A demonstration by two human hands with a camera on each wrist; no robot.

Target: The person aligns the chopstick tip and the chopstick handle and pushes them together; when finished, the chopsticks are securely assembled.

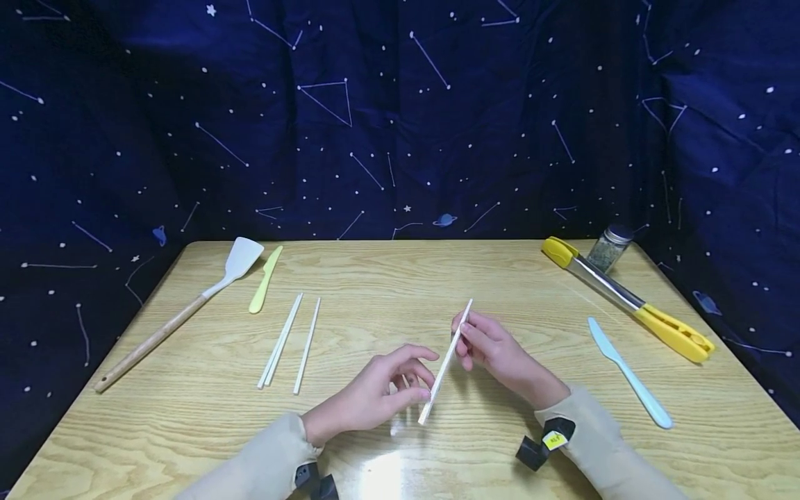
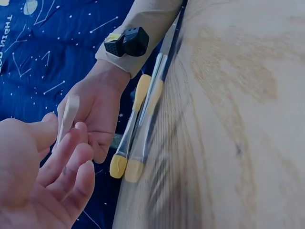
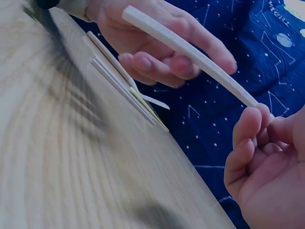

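Head view: right hand pinches 1 white chopstick near its upper part, fingers clamped on it, stick tilted above the table mid-front. Left hand sits just beside the stick's lower end, fingers loosely curled; contact w/ stick can't tell. Judging progress: 1 stick is lifted, 3 more white chopsticks lie flat to the left, untouched, so most work looks left. Around: spatula and green knife far left; yellow tongs, spice jar, pale blue knife right. Nothing blocks the hands.
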